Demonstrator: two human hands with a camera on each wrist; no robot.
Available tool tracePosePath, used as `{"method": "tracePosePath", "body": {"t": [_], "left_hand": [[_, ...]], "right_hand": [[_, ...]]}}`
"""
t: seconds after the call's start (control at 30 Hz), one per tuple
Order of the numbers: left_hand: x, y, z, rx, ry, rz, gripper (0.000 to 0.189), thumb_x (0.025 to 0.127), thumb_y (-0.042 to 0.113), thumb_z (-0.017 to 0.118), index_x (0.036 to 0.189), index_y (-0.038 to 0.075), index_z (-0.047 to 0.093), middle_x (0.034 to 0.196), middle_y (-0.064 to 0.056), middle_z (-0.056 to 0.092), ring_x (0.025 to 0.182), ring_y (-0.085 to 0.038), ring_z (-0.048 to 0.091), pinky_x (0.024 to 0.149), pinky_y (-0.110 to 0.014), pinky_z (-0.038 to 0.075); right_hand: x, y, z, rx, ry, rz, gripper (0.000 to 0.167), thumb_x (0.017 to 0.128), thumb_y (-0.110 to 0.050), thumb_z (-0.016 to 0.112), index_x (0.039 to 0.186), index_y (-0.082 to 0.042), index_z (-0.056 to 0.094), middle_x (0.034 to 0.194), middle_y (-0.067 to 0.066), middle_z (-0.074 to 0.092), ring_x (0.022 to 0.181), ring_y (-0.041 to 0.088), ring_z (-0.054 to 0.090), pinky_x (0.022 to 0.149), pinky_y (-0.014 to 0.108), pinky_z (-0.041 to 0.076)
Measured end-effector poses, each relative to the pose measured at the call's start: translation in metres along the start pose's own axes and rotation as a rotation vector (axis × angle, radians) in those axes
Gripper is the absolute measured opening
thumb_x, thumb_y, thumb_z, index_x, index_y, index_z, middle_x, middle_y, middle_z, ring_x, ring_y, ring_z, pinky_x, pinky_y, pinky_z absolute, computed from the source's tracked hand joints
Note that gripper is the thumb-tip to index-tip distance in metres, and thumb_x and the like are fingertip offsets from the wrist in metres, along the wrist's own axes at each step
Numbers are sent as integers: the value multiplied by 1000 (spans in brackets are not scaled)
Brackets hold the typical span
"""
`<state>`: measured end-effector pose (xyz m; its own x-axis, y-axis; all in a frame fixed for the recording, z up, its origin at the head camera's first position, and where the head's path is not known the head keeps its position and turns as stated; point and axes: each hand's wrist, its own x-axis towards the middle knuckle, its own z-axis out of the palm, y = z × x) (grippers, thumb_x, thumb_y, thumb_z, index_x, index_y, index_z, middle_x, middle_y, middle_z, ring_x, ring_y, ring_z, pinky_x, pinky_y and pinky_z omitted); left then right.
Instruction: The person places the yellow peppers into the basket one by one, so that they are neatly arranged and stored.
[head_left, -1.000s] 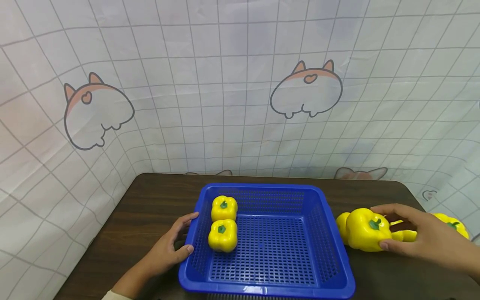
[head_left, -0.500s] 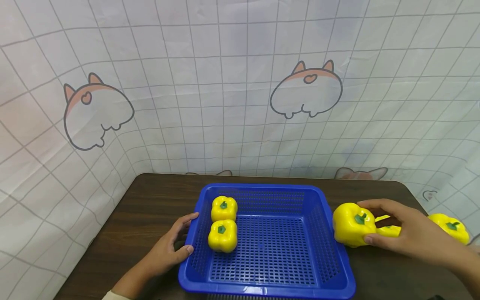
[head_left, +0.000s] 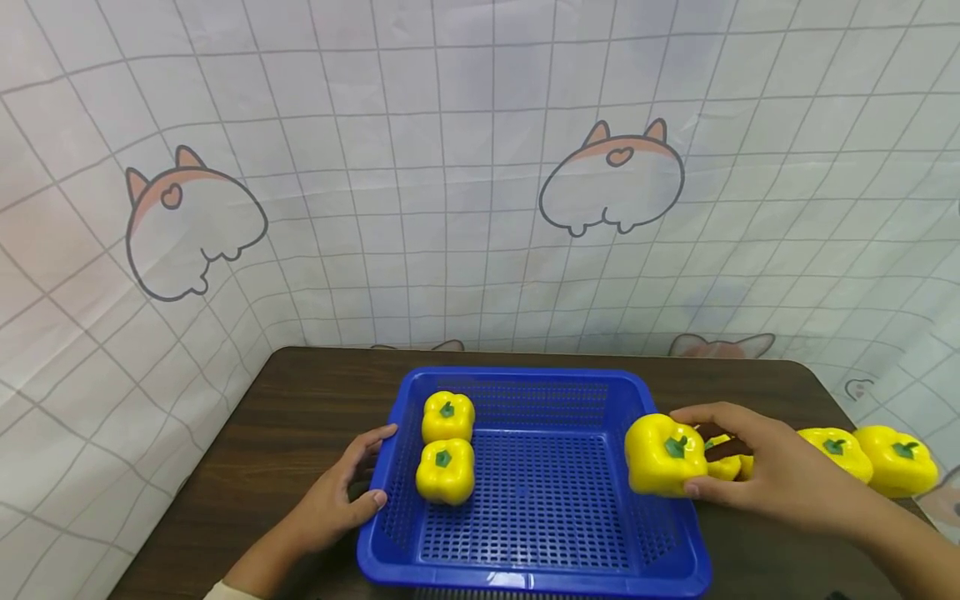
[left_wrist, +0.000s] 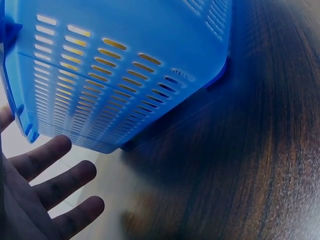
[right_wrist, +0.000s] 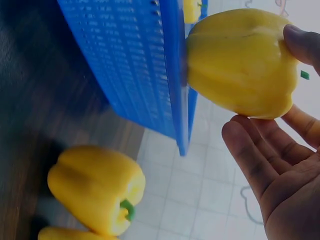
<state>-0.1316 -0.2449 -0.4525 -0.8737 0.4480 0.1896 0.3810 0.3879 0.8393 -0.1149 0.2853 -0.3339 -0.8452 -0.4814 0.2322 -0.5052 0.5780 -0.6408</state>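
My right hand (head_left: pixel 780 475) holds a yellow bell pepper (head_left: pixel 663 457) with a green stem, above the right rim of a blue perforated plastic basket (head_left: pixel 540 578). Thumb and fingertips grip the pepper (right_wrist: pixel 242 62) at its stem end in the right wrist view. Inside the basket, along its left side, two yellow bell peppers sit in a line: a rear one (head_left: pixel 448 417) and a front one (head_left: pixel 446 472). At the basket's left rim rests my left hand (head_left: pixel 330 492), thumb and index finger touching it. Its other fingers (left_wrist: pixel 65 187) extend loosely beside the wall in the left wrist view.
More yellow bell peppers stand right of the basket on the dark wooden table (head_left: pixel 315 400), including one at the far right (head_left: pixel 896 460) and its neighbour (head_left: pixel 836 450). My right hand partly hides others. A white grid-patterned curtain (head_left: pixel 480 208) hangs behind the table.
My right hand has carried the bell pepper left, from beside the basket to over its right rim. More peppers show behind the forearm. The left hand and basket have stayed put.
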Motion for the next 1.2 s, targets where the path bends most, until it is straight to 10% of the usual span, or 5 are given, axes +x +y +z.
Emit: {"method": "tracePosePath", "body": {"t": [1.2], "left_hand": [[0,0,1,12,5,-2,72,94,20,62,158,26,31,140,-21,51,121,-40,56,87,-40,55]], "right_hand": [[30,-39,63,22,-160,-11,63,85,-57,77,134,-23,58,131,-11,60,106,9,63,89,32,56]]}}
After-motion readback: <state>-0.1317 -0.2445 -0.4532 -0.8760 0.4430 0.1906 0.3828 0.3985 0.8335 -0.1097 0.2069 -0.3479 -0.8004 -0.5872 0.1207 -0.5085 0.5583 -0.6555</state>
